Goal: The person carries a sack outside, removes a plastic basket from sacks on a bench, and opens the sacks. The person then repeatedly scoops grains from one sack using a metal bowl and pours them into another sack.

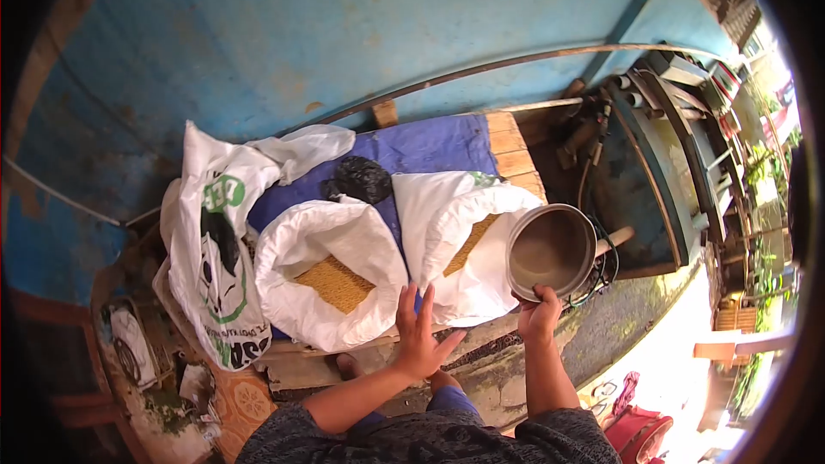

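Note:
My right hand [540, 314] grips the near rim of a round metal pot [550, 249], thumb over the edge. The pot's open top faces me, and I see nothing inside. My left hand [419, 345] has its fingers spread and holds nothing. It is close to the front edges of two open white sacks. The left sack [284, 241] has a rolled-out mouth and holds yellow-brown granules [335, 283]. Beside it the right sack [430, 193] shows similar granules [470, 245], partly hidden by its folds.
A printed white sack [228, 232] stands at the left. Behind the open sacks, a crumpled black plastic bag [361, 179] lies on blue sheeting [430, 142] over a wooden bench [513, 150]. A blue wall [344, 26] rises behind. A red bag [638, 434] is at the lower right.

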Motion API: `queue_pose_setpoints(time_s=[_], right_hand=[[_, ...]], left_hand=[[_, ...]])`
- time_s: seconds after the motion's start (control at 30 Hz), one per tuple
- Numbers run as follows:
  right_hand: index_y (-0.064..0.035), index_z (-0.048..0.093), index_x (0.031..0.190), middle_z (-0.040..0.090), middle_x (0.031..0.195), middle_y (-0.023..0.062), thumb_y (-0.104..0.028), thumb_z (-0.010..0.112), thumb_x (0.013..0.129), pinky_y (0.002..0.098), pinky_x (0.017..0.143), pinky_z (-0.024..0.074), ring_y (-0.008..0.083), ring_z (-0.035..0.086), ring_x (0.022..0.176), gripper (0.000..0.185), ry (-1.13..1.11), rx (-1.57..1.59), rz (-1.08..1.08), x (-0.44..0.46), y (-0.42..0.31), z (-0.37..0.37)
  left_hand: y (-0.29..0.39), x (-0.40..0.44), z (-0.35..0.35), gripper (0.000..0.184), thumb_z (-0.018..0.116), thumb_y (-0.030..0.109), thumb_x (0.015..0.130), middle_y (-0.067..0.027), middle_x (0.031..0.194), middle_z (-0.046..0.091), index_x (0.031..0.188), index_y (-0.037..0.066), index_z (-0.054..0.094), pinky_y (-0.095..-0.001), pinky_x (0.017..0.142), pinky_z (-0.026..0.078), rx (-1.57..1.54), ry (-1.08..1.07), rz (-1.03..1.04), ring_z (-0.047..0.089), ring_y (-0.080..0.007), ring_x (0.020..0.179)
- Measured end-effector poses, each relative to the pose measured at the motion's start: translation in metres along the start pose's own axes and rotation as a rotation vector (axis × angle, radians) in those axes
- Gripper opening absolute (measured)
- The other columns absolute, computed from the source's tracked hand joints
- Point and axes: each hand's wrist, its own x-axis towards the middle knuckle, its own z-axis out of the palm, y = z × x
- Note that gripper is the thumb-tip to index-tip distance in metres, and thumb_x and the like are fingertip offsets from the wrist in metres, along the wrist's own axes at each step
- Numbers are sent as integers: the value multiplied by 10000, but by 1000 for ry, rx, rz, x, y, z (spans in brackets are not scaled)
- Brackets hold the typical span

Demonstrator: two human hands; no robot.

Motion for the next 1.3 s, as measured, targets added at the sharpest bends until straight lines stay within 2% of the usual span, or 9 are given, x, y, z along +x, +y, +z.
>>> queue_pose_setpoints(time_s=[0.1, 0.2, 0.3, 0.47, 0.73, 0.87, 1.1, 1.17, 1.3], right_hand=[[-15, 579, 825, 618, 892, 71, -15, 524, 777, 320, 819, 477, 204, 604, 844, 72, 141, 22, 45, 38, 14, -61], [-21, 583, 892, 634, 965, 88, -51, 515, 762, 374, 849, 455, 240, 588, 945, 150, 222, 116, 202, 64, 46, -104], [4, 572, 998, 624, 1070, 121, -56, 485, 769, 442, 881, 453, 278, 574, 1005, 252, 160, 115, 559, 57, 57, -100], [51, 486, 1190, 560, 1191, 181, -66, 470, 747, 520, 1028, 389, 372, 527, 1121, 459, 13, 93, 522, 60, 79, -80], [59, 587, 844, 616, 843, 123, 29, 507, 721, 369, 825, 492, 252, 613, 833, 150, -253, -183, 280, 43, -23, 59], [71, 616, 940, 646, 858, 118, 42, 556, 675, 329, 733, 500, 234, 623, 770, 273, -346, -145, 246, -25, -34, 81], [56, 532, 1170, 610, 1079, 141, -24, 519, 705, 367, 950, 453, 264, 594, 1007, 472, -94, -136, 125, 26, -52, -20], [86, 426, 1283, 506, 1236, 193, 25, 520, 680, 406, 1036, 367, 301, 493, 1161, 613, -8, -513, -350, -3, -79, 30], [86, 275, 1390, 405, 1302, 283, 57, 483, 660, 438, 1080, 300, 406, 406, 1227, 761, -219, -1367, -783, -13, -77, 71]], left_hand=[[2, 47, 34, 1064, 791, 361, 730, -316, 1452, 152, 1482, 16, 122, -518, 1095, 203, -39, 45, -188, 186, -459, 1356], [-21, 89, 54, 1125, 808, 312, 714, -324, 1427, 242, 1482, 18, 39, -450, 1074, 275, -130, 194, -279, 294, -438, 1314], [-50, 106, 61, 967, 776, 265, 749, -283, 1360, 411, 1457, -7, 175, -375, 1011, 375, -161, 222, -393, 471, -362, 1202], [-59, 116, 24, 396, 646, 225, 865, -188, 1031, 674, 1186, 1, 586, -370, 824, 487, -301, 79, -529, 651, -305, 948], [-99, 81, -26, 301, 552, 207, 935, -135, 934, 672, 1078, -46, 629, -340, 755, 468, -577, 395, -609, 602, -203, 807], [-88, 61, -39, 306, 538, 197, 948, -123, 933, 660, 1110, -54, 605, -344, 775, 456, -508, 377, -682, 580, -187, 828], [-75, 79, -6, 406, 571, 234, 930, -160, 1110, 644, 1242, -23, 533, -321, 899, 441, -498, 235, -498, 601, -233, 1024], [-71, 84, -5, 518, 592, 323, 918, -192, 1167, 621, 1295, -18, 490, -347, 933, 434, -469, 153, -522, 590, -281, 1084], [-61, 82, -4, 591, 555, 399, 933, -245, 1221, 585, 1333, -24, 456, -361, 969, 414, -381, 75, -576, 555, -338, 1156]])
